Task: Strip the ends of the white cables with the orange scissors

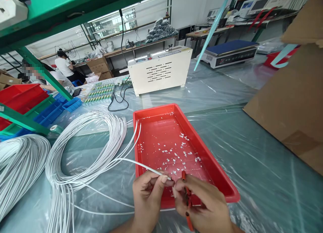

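We see the left hand (147, 196) pinching the end of a thin white wire (141, 165) between thumb and fingertips, just over the near edge of a red tray (227, 182). The wire is slim, smooth and white, and it arcs from the fingers leftward to a large loose coil of the same white wires (83, 148) lying beside the tray. The right hand (204, 206) is closed around a red-handled tool (188, 199), its tip held at the wire's end; we cannot tell what kind of tool it is. Small white scraps (176, 155) lie scattered over the tray floor.

The table (252, 165) is covered in clear plastic sheeting. A second bundle of white wires (17, 165) lies at far left. Behind the tray stands a cream machine box (160, 71), with a scale (229, 53) further back, cardboard (295, 101) at right, and red and blue bins (30, 105) at left. Other people (63, 66) sit at a distant bench.
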Available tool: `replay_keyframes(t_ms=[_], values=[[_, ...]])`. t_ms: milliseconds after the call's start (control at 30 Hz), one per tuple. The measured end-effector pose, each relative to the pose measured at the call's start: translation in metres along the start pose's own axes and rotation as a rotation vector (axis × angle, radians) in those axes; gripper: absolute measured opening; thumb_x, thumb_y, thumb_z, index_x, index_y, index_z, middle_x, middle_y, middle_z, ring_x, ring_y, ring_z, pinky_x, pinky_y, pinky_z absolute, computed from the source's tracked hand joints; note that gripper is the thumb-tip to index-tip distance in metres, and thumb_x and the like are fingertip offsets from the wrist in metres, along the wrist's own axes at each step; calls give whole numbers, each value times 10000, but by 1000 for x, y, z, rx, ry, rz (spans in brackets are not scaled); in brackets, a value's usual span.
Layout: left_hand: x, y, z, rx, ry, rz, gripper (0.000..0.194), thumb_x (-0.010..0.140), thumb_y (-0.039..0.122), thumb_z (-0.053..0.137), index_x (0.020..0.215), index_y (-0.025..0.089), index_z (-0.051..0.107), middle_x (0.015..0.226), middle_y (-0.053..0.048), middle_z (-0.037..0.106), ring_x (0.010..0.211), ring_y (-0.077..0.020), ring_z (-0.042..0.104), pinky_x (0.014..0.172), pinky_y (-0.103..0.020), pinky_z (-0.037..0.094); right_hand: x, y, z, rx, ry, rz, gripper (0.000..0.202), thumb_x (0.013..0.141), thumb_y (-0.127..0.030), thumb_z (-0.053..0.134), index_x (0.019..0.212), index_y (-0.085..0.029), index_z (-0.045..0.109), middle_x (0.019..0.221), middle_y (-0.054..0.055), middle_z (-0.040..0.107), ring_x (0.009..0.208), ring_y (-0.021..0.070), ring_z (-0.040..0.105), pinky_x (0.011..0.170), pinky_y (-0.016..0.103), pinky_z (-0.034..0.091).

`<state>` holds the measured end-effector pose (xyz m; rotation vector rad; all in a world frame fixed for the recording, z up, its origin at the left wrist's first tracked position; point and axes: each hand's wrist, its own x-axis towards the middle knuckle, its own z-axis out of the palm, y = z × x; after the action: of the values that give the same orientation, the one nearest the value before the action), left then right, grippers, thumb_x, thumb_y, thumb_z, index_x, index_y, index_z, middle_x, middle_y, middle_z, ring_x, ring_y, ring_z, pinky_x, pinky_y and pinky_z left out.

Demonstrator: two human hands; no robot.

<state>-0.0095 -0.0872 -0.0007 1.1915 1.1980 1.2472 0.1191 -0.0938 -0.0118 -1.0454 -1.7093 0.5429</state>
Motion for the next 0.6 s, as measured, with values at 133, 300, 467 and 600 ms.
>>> replay_keyframes(t_ms=[133, 300, 467, 600], values=[[1, 1, 0, -13, -1, 11, 99, 778, 204, 578, 750, 150, 656, 706, -25, 707, 592, -128, 653, 606, -195, 524, 4, 3, -4, 44, 17, 140, 127, 724, -90, 512, 670, -202, 487, 549, -37, 463, 448, 98, 454, 433, 201, 376], [-1, -2, -1, 30, -10, 61, 99, 781, 196, 575, 761, 153, 662, 733, -28, 710, 603, -130, 654, 602, -198, 526, 5, 4, -3, 77, -3, 146, 119, 739, -99, 518, 676, -198, 497, 565, -30, 484, 460, 97, 461, 447, 204, 378], [-3, -5, -1, 133, 0, 121, 115, 776, 208, 577, 762, 148, 674, 749, -49, 713, 626, -159, 655, 610, -240, 534, 6, 2, -3, 44, -2, 150, 111, 733, -110, 521, 664, -195, 506, 541, -34, 475, 448, 98, 453, 438, 205, 375], [-3, -4, -2, 184, 8, 167, 108, 774, 195, 578, 754, 155, 677, 742, -51, 713, 657, -170, 654, 631, -253, 535, 5, 2, -4, 33, -14, 149, 125, 718, -95, 503, 650, -200, 509, 543, -35, 483, 456, 99, 460, 446, 205, 379]])
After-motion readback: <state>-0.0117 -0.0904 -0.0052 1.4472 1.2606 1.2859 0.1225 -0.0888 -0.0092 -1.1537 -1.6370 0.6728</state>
